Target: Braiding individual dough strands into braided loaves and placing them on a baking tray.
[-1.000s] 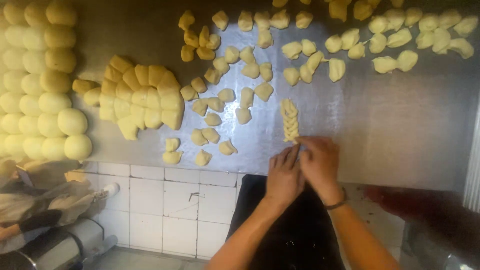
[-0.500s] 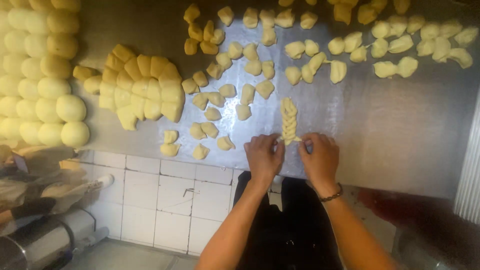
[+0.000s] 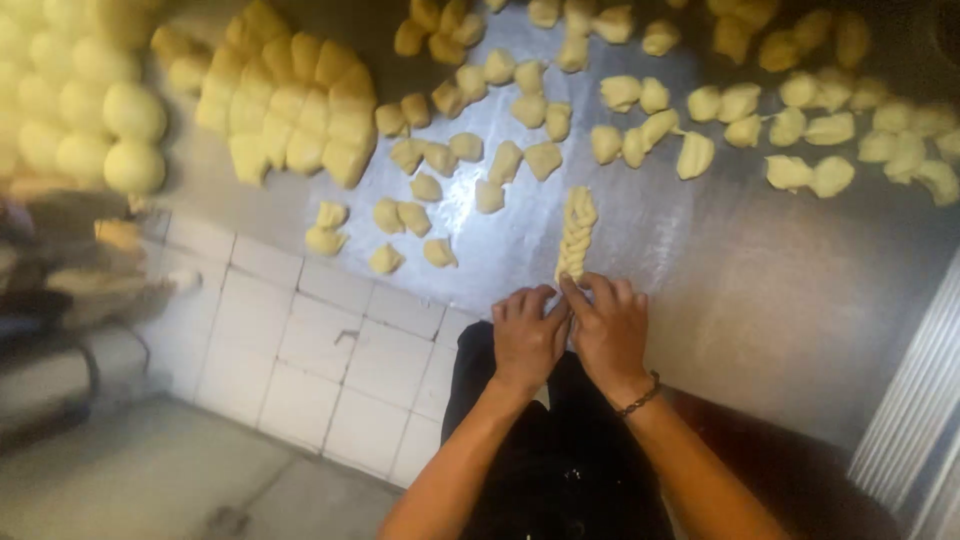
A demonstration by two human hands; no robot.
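Steel table (image 3: 760, 290) holds twisted dough (image 3: 577, 232) just beyond both hands (image 3: 570, 335).

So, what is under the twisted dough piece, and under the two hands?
The twisted dough piece lies directly on the bare steel table. Its near end runs under the fingertips of the left hand and right hand, so that end, and anything beneath the palms, is hidden.

A steel table over a tiled front, lit unevenly.

The metal table (image 3: 780, 290) fills the view from nine to three o'clock, glaring bright at its centre and dim at twelve. White square tiles (image 3: 300, 350) face its front at seven o'clock above a grey floor (image 3: 150, 480). A ribbed metal panel (image 3: 915, 420) stands at four o'clock.
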